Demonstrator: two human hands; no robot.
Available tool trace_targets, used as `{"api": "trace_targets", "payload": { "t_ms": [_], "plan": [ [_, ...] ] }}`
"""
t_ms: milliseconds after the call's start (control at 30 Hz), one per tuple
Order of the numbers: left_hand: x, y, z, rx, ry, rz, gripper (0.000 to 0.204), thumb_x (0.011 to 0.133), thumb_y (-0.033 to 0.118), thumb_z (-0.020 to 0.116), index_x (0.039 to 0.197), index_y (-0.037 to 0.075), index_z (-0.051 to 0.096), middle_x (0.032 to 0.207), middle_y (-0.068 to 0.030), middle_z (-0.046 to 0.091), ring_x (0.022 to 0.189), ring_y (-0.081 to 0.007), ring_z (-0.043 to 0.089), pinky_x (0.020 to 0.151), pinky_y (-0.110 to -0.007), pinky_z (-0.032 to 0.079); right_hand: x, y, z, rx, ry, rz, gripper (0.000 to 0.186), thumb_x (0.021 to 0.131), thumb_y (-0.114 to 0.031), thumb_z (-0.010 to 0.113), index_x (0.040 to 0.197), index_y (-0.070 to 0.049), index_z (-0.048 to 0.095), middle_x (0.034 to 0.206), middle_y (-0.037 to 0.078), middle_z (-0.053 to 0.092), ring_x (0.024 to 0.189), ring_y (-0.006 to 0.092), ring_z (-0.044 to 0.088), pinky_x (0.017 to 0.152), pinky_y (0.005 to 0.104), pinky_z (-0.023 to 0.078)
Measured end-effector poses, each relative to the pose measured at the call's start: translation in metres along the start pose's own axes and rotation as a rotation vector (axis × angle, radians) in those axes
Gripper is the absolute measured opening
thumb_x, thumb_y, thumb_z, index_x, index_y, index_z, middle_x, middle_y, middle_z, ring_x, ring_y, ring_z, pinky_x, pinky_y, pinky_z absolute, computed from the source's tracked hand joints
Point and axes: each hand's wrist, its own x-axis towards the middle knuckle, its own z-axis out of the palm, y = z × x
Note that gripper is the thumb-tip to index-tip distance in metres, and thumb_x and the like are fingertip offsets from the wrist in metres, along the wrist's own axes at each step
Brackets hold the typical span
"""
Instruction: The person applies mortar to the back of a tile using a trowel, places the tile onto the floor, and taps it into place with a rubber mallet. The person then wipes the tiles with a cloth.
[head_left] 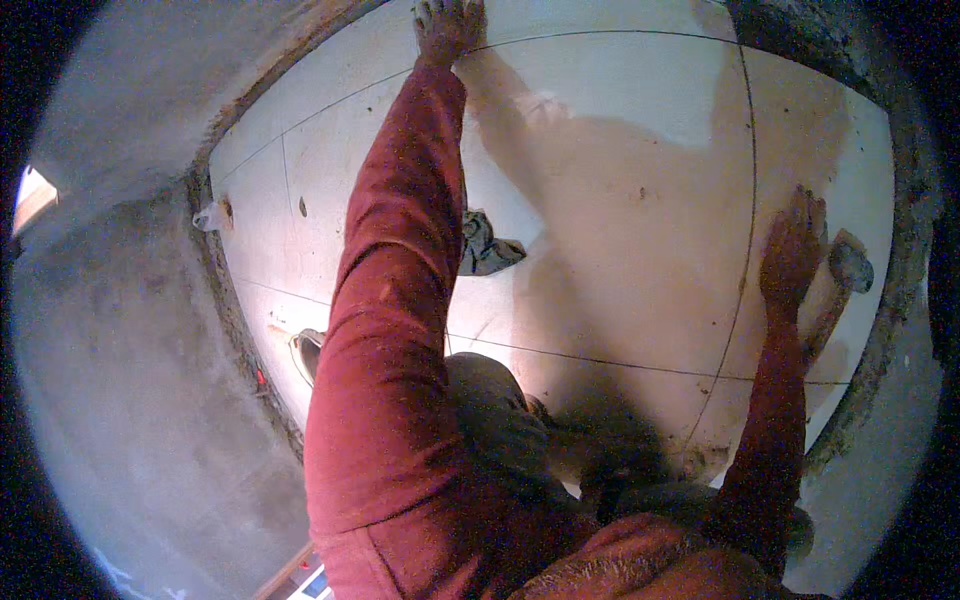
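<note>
Crumpled grey rag [487, 245] lying on the pale tiled floor [620, 230], near its middle. Small white scrap, perhaps a plastic bag [208, 215], stuck at the left edge of the tiling against the rough grey cement wall [130, 400]. Dark little hole [302, 207] in a tile just right of that scrap. Shallow whitish bowl or pan [303, 350], half hidden, lower along the same edge. Strip of wood [285, 570] at the bottom. Bright opening [32, 195] at far left.

Head camera looks steeply down, close over pale floor tiles [620, 250].
</note>
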Motion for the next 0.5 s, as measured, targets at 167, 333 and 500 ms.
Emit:
{"api": "trace_targets", "payload": {
  "t_ms": [167, 333, 500],
  "plan": [
    [-0.052, -0.046, 0.031, 0.076, 0.296, 0.115, 0.052, 0.099, 0.037, 0.059, 0.14, 0.006, 0.053, 0.139, -0.0299, 0.056, 0.122, -0.0543, 0.055, 0.097, -0.067, 0.047, -0.009, 0.003, -0.007, -0.01, -0.004, 0.03, 0.046, 0.108, -0.02, 0.049, 0.152, -0.005, 0.047, 0.153, 0.018, 0.049, 0.145, 0.0418, 0.041, 0.118, 0.0541, 0.033],
    [-0.063, -0.038, 0.024, -0.292, 0.142, -0.271, 0.061, 0.105, 0.048, 0.044, 0.148, 0.004, 0.047, 0.149, -0.0275, 0.05, 0.133, -0.0545, 0.048, 0.105, -0.07, 0.04, -0.011, -0.005, -0.008, 0.081, 0.109, 0.053, 0.045, 0.109, -0.02, 0.047, 0.152, -0.005, 0.046, 0.153, 0.019, 0.049, 0.146, 0.0398, 0.041, 0.118, 0.0538, 0.033],
    [-0.067, -0.02, 0.008, -0.278, 0.011, -0.276, 0.067, 0.106, 0.051, 0.04, 0.155, 0.006, 0.039, 0.164, -0.0217, 0.035, 0.147, -0.0498, 0.036, 0.112, -0.074, 0.03, -0.006, -0.003, -0.012, 0.165, 0.086, 0.088, 0.045, 0.109, -0.021, 0.046, 0.151, -0.004, 0.048, 0.153, 0.021, 0.049, 0.146, 0.0408, 0.04, 0.119, 0.0529, 0.033]
  ]
}}
